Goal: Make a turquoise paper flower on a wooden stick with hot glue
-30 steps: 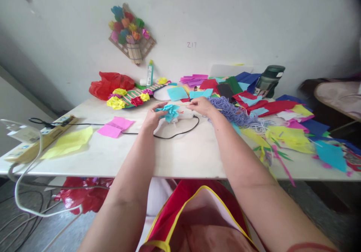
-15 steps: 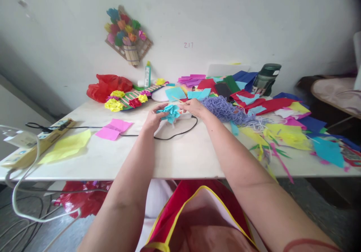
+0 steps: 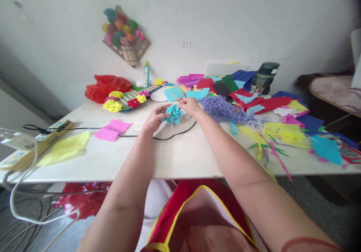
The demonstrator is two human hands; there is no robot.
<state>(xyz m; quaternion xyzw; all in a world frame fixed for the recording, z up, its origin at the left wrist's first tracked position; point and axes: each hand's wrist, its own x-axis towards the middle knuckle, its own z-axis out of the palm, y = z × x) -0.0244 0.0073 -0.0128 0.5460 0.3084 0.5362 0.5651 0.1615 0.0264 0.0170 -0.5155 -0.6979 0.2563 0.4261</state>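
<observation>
My left hand (image 3: 156, 117) is closed on the edge of a light-blue crepe-paper flower (image 3: 173, 114) with ruffled petals, held above the table. My right hand (image 3: 190, 106) is at the flower's upper right, its fingers pinched around a thin wooden stick (image 3: 176, 98) that slants up to the left. The fingers of the right hand partly hide the stick's lower end, and whether it touches the petals I cannot tell. Just behind the hands lie light-blue paper squares (image 3: 172, 94).
A decorated strip (image 3: 131, 98) with paper flowers lies behind on the left, near a red plastic bag (image 3: 107, 88) and a glue bottle (image 3: 146, 74). Purple yarn (image 3: 222, 109), paper scraps and a dark bottle (image 3: 264, 78) are to the right. A power strip (image 3: 36, 147) sits at the left edge.
The blue flower has turned a little and sits slightly lower right. My right hand keeps its pinch on the stick, which has shifted slightly. The whole view has shifted a little.
</observation>
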